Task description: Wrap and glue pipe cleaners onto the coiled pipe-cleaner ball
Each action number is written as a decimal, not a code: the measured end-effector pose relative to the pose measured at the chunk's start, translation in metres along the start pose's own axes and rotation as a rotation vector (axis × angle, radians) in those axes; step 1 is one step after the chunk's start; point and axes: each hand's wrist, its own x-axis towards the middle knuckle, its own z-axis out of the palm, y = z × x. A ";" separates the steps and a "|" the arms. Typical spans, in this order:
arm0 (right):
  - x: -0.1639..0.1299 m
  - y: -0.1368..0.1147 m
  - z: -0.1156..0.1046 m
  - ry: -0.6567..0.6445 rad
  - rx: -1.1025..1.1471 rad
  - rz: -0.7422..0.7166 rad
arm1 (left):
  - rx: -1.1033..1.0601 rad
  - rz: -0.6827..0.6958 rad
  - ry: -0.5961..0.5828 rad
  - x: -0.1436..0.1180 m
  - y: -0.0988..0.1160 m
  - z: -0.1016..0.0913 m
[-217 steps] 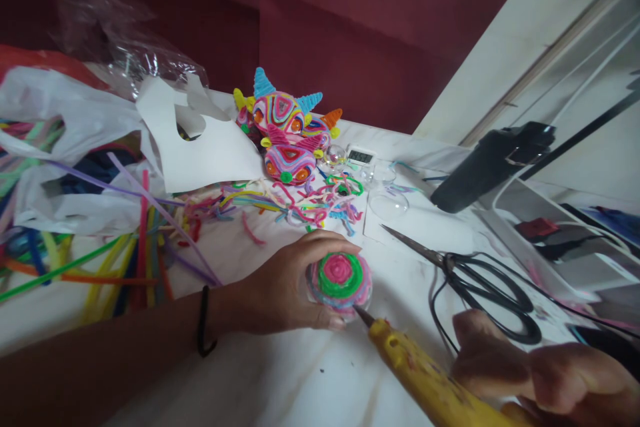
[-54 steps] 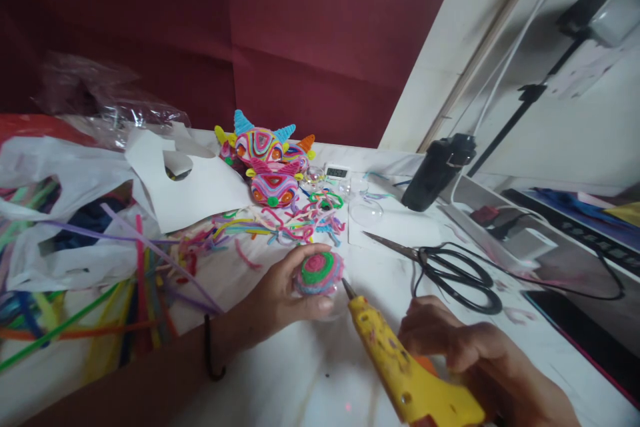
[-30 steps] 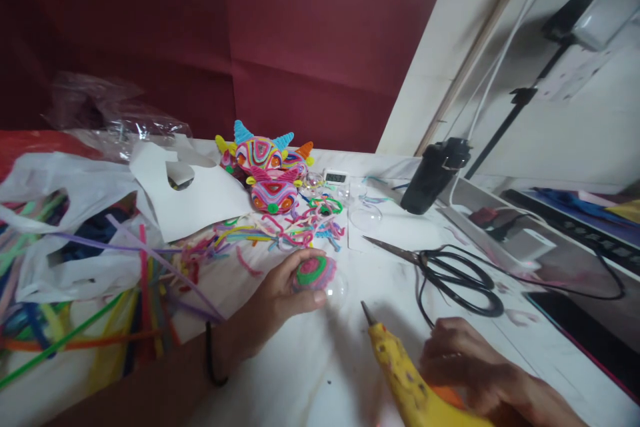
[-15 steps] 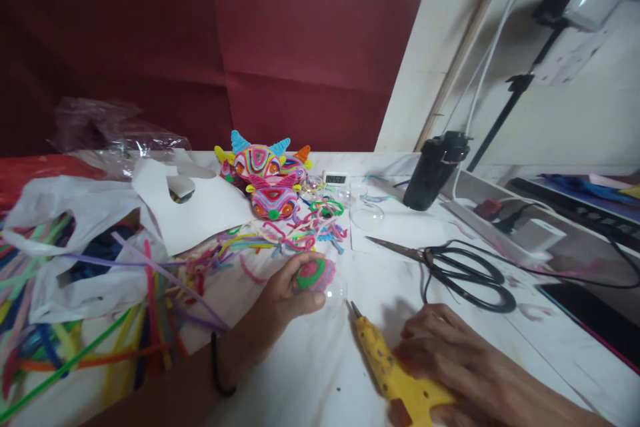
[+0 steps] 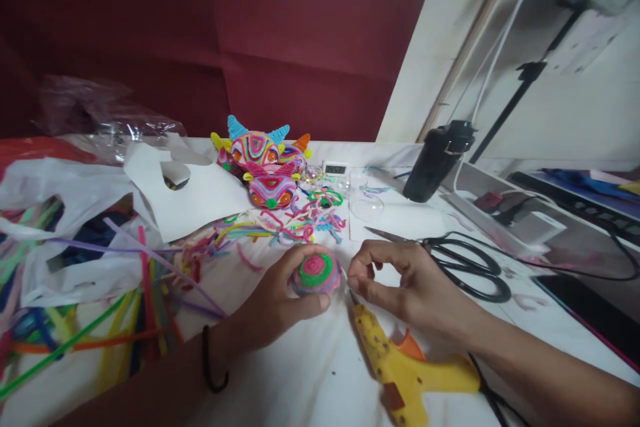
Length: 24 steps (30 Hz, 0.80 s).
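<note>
The left hand (image 5: pixel 280 297) grips a small ball wound with pipe cleaners (image 5: pixel 316 273), its fingers curled over the top and its thumb pressed underneath, so the green and pink spiral faces up; the ball sits just above the white table (image 5: pixel 320 380), near the middle of the view. The right hand (image 5: pixel 405 283) reaches in from the right with its thumb and forefinger drawn close together right at the ball's right edge; whether they pinch anything there cannot be told, and the other fingers are loosely bent. A yellow glue gun (image 5: pixel 405 363) lies flat on the table just below the right hand, released, its nozzle pointing up toward the ball and its orange trigger showing. Black scissors (image 5: pixel 460 267) lie just behind the right hand, their blades pointing left. Farther back stand finished pipe-cleaner figures with horns (image 5: pixel 263 160), with a scatter of short pipe-cleaner offcuts (image 5: pixel 290 227) between them and the ball. A small digital timer (image 5: pixel 335 168) and clear plastic half-spheres (image 5: pixel 367 207) sit beside the figures, and a black cylinder (image 5: pixel 433 160) leans to their right. Long pipe cleaners (image 5: pixel 100 307) and white plastic bags (image 5: pixel 65 213) cover the left side.
</note>
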 end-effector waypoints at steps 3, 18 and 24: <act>0.002 0.001 0.004 0.006 0.011 0.018 | 0.042 0.022 0.009 -0.001 0.000 0.001; 0.009 0.016 0.017 -0.010 -0.041 0.010 | 0.181 0.067 0.043 0.000 -0.009 0.002; 0.015 0.014 0.018 -0.038 -0.053 0.004 | 0.195 0.068 0.081 0.001 -0.008 0.000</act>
